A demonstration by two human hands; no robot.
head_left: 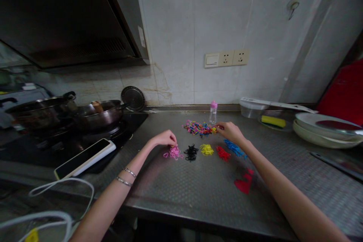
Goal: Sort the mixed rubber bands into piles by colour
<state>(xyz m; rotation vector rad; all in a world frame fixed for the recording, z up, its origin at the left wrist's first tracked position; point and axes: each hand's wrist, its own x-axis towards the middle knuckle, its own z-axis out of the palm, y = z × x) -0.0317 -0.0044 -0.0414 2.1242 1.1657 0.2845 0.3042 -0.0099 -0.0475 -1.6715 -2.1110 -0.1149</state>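
Note:
My left hand (166, 138) is closed in a pinch at the top of a pile of pink rubber bands (173, 153); what the fingertips hold is too small to make out. My right hand (229, 131) reaches to the right end of a mixed heap of coloured rubber bands (198, 128), thumb and fingers pressed together, their contents unclear. In a row before the heap lie black bands (191, 152), yellow bands (207, 149), red bands (223, 154) and blue bands (234, 148). A small clear bottle with a pink top (213, 112) stands behind the heap.
Red flat pieces (244, 183) lie near my right forearm. To the left are a stove with pans (99, 115) and a white device with a dark screen (85, 159) and cable. Plates (326, 132), a plastic tub (252, 109) and a yellow sponge (273, 121) sit right.

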